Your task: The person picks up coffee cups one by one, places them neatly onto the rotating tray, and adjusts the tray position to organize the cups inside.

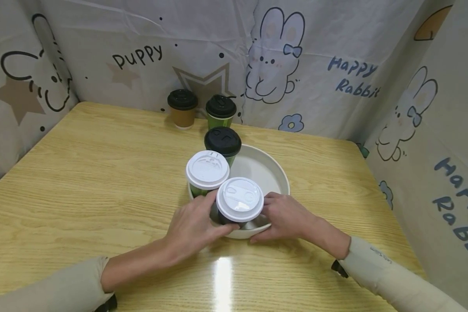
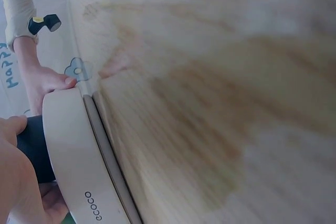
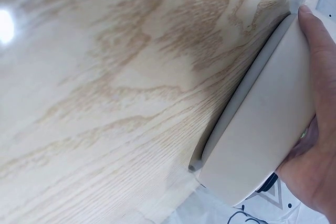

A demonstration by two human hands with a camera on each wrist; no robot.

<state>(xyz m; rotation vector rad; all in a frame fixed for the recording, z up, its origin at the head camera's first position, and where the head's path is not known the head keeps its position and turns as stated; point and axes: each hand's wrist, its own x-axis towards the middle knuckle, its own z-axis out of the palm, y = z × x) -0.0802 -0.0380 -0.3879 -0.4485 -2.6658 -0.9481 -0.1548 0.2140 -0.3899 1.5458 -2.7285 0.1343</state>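
With right hand clamped on the round tray, settle the white-lidded dark cup, clasped in left hand, upright without nudging the white-lidded green cup

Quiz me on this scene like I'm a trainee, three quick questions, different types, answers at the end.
1. Count: how many white lids show in the head view?
2. True or false: the brown cup stands on the table, outside the round tray.
3. Multiple choice: what does the right hand grip?
A) a black lid
B) the wall of the round tray
C) the brown cup

Key:
1. Two.
2. True.
3. B; the left hand grips a dark cup with a white lid.
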